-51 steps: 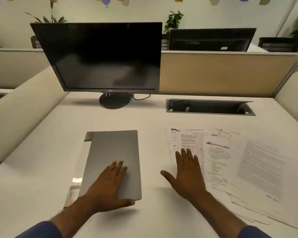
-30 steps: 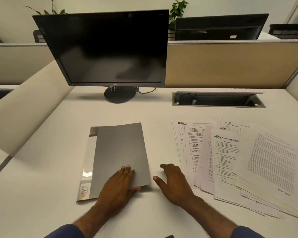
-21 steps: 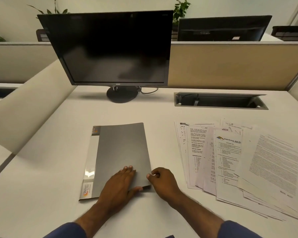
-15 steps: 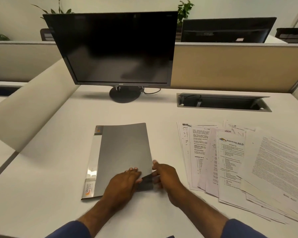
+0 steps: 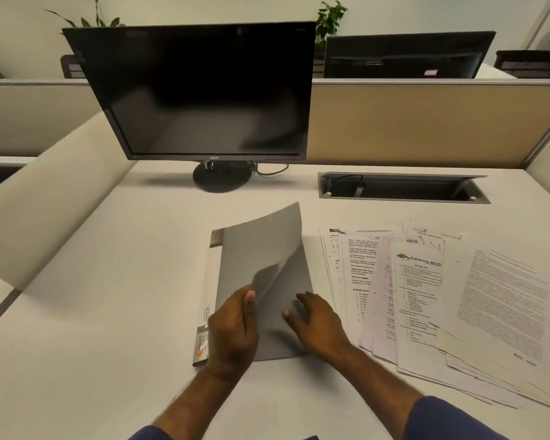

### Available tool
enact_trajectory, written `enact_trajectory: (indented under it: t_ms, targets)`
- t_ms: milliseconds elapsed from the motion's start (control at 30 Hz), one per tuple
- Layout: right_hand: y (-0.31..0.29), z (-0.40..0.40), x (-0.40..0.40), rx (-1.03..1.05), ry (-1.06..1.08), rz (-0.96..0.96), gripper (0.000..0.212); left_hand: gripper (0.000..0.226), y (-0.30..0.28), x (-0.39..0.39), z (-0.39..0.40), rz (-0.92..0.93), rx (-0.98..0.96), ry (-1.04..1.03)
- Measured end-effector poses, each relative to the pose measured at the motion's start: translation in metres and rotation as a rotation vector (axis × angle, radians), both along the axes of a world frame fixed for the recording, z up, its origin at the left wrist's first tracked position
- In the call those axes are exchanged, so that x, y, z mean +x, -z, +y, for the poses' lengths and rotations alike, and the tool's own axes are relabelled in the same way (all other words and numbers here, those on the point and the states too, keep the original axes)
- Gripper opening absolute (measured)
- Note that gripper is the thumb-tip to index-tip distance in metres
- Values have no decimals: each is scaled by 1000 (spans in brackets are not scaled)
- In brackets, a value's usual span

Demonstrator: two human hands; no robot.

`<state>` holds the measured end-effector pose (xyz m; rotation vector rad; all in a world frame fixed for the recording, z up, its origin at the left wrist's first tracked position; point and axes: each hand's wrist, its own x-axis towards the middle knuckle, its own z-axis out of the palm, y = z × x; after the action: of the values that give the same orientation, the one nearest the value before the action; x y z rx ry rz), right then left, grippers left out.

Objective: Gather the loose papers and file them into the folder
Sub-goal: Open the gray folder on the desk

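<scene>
A grey folder [image 5: 267,249] with a white spine lies on the desk in front of me. My left hand [image 5: 232,331] pinches the lower right corner of its front cover and holds it lifted, so the cover curls up off the folder. My right hand [image 5: 315,322] rests with spread fingers on the grey sheet underneath, near its right edge. A fanned spread of loose printed papers [image 5: 442,296] lies flat on the desk to the right of the folder, a little apart from my right hand.
A black monitor [image 5: 204,90] on a round stand stands behind the folder. An open cable tray [image 5: 404,188] is set into the white desk [image 5: 108,312] at the back right. Beige partitions [image 5: 426,122] close off the back and sides.
Both hands came to the folder's lower right corner. My left hand took hold of the cover and lifted it, and my right hand slid onto the sheet underneath.
</scene>
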<state>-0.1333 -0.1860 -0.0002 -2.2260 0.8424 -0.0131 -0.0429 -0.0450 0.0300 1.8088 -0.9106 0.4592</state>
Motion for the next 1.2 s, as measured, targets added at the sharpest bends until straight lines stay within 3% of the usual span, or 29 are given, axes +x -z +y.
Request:
enact_trajectory:
  t_ms: [100, 200, 367, 533, 667, 833, 933, 1033, 1100, 1200]
  targets:
    - [9, -4, -3, -192, -133, 132, 76, 39, -18, 9, 0, 24, -157, -159]
    - [13, -3, -2, -206, -145, 155, 81, 32, -25, 25, 13, 112, -282, -339]
    - [13, -4, 5, -229, -140, 180, 85, 39, -23, 59, 47, 412, -515, -621]
    - [12, -7, 9, -265, -136, 221, 84, 31, -18, 83, 77, 507, -640, -731]
    - [1, -13, 12, -375, -136, 297, 74, 35, 2, 87, 98, 515, -483, -786]
    - [-8, -15, 22, -350, -174, 302, 67, 28, 28, 95, 119, 706, -314, -829]
    - [-10, -4, 29, -238, -281, 219, 80, 72, 34, 95, 125, 797, -217, -847]
    - [-5, 7, 36, -216, -387, 178, 80, 107, 33, 93, 129, 609, 54, -931]
    - [-2, 13, 40, -236, -402, 180, 77, 99, 33, 92, 128, 405, 274, -856]
    - [1, 19, 46, -284, -377, 190, 69, 67, 34, 94, 114, 129, 564, -556]
